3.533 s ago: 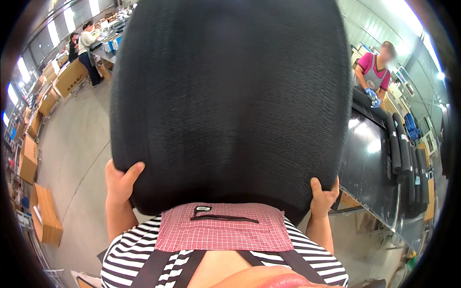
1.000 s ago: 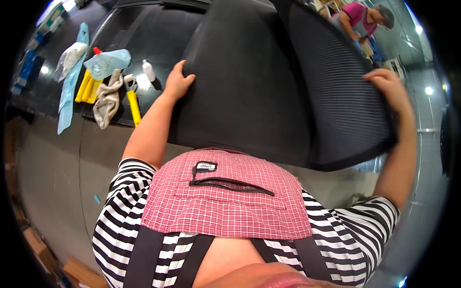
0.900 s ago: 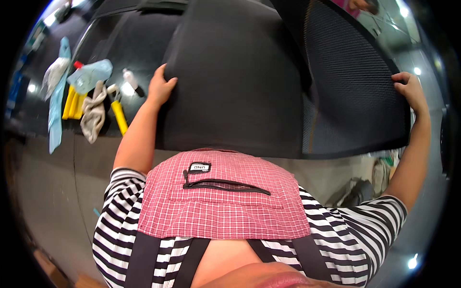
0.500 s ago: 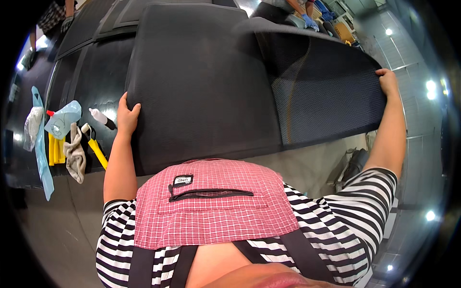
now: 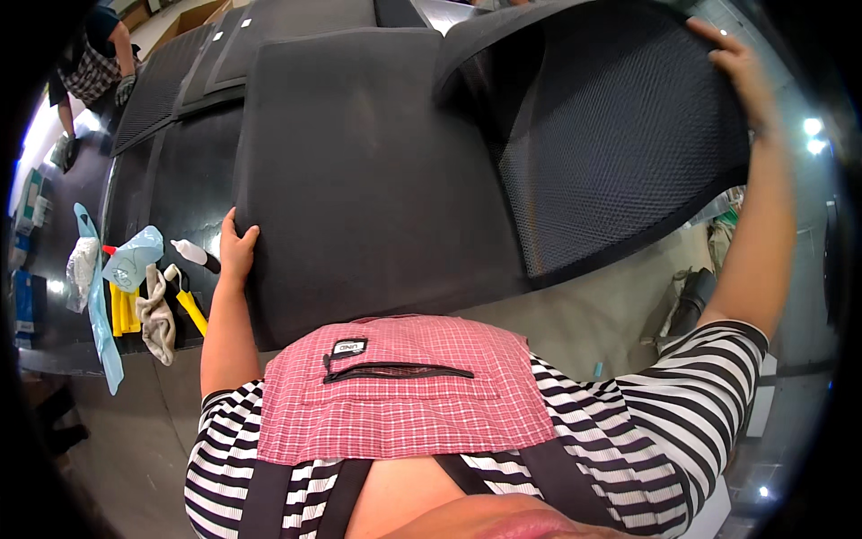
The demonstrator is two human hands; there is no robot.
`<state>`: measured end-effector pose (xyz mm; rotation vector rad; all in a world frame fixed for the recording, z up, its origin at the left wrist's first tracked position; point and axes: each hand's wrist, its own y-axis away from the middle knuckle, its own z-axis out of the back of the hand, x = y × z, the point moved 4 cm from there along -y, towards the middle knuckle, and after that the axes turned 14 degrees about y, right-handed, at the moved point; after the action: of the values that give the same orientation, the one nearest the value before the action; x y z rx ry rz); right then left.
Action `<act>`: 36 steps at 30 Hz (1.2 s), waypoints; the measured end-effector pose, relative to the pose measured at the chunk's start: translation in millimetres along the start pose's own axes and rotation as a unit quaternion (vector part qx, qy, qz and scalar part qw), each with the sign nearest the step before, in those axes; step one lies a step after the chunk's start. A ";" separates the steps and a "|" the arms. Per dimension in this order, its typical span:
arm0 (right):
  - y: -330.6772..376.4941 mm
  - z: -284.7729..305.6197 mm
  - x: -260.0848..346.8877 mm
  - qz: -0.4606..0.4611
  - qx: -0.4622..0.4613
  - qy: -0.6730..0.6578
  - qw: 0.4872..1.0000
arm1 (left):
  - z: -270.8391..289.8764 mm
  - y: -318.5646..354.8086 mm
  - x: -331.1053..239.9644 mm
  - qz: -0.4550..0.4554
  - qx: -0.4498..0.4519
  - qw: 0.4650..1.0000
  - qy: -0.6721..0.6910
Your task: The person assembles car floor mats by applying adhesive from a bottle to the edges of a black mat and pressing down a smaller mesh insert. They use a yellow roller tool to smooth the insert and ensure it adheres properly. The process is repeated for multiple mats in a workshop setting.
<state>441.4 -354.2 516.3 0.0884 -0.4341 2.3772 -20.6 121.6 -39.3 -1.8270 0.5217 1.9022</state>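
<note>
Black mat: spread on the dark table (image 5: 199, 211) in front of the person, the black mat (image 5: 377, 171) has its right part lifted and curled back, showing a finely ribbed underside.
Left hand: the left hand (image 5: 236, 251) is at the mat's left edge, thumb and forefinger parted; whether the hidden fingers grip it, I cannot tell.
Right hand: slightly blurred, the right hand (image 5: 738, 76) grips the raised edge at the far right, forefinger stretched along it.
Left of the mat: a white bottle (image 5: 190, 251) with a black end lies near a yellow-handled tool (image 5: 191, 310), a beige cloth (image 5: 157, 322) and light blue plastic (image 5: 135, 256).
Far left: more black sheets (image 5: 301, 16) lie beyond the mat; a co-worker's gloved hand (image 5: 125, 90) is just beside them.
</note>
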 end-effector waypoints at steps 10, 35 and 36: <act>121.2 -203.5 179.9 0.143 0.024 -0.148 0.978 | 7.5 4.8 -11.3 0.002 -0.023 0.999 -0.029; 86.1 -512.9 335.6 0.126 0.265 -0.151 0.944 | -19.2 9.6 -16.9 -0.022 0.007 0.997 -0.074; 78.7 -521.0 339.2 0.145 0.274 -0.127 0.942 | -17.8 7.3 -18.1 -0.042 0.006 0.996 -0.077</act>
<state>165.0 -18.4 65.1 0.6289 0.1258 2.7262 -9.6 104.6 -22.4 -1.6507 0.3972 1.9592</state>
